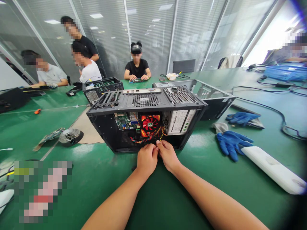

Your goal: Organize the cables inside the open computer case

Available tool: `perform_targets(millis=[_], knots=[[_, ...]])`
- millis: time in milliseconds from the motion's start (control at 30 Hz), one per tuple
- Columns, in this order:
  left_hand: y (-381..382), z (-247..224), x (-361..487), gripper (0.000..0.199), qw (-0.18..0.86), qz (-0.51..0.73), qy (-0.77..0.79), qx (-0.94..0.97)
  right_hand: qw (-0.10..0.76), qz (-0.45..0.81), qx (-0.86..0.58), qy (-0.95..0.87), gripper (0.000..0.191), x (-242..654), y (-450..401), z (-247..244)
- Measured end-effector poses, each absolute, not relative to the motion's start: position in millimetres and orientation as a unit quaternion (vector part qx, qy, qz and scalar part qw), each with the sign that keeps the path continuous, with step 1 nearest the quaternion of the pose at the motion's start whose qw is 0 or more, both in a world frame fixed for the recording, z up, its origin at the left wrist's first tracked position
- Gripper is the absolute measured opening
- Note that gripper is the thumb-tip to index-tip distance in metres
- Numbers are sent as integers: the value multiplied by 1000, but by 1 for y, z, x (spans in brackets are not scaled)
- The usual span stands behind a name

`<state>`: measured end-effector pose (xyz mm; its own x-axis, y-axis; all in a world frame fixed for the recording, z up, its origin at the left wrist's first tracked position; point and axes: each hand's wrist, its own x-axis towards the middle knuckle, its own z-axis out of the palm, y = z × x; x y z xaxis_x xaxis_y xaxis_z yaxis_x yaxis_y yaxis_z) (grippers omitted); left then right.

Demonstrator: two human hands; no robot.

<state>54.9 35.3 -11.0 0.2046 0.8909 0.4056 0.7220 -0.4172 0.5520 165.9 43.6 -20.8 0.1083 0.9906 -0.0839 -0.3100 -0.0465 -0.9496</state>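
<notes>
An open black computer case (146,107) lies in front of me on the green table, its open side facing me. Inside show a green circuit board (123,120), a red fan (150,125), a labelled power supply (181,122) and a bundle of coloured cables (144,139). My left hand (147,158) is closed at the case's lower front edge, fingertips pinched. Touching it, my right hand (168,155) is closed too, beside a thin yellow-and-black cable (161,138). What the fingertips hold is too small to make out.
Right of the case lie blue gloves (227,140) and a long white object (273,167). Another open case (213,99) stands behind. A round metal-and-black part (70,137) sits on the left. Across the table a person (136,68) handles a circuit board.
</notes>
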Motion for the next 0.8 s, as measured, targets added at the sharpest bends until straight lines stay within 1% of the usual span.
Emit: perform_targets(millis=[533, 800], knots=[[30, -9, 54, 9, 75, 346, 516, 780, 581, 562, -461, -366, 47, 167, 41, -17], [32, -10, 55, 14, 69, 325, 518, 789, 581, 564, -461, -361, 49, 166, 42, -15]])
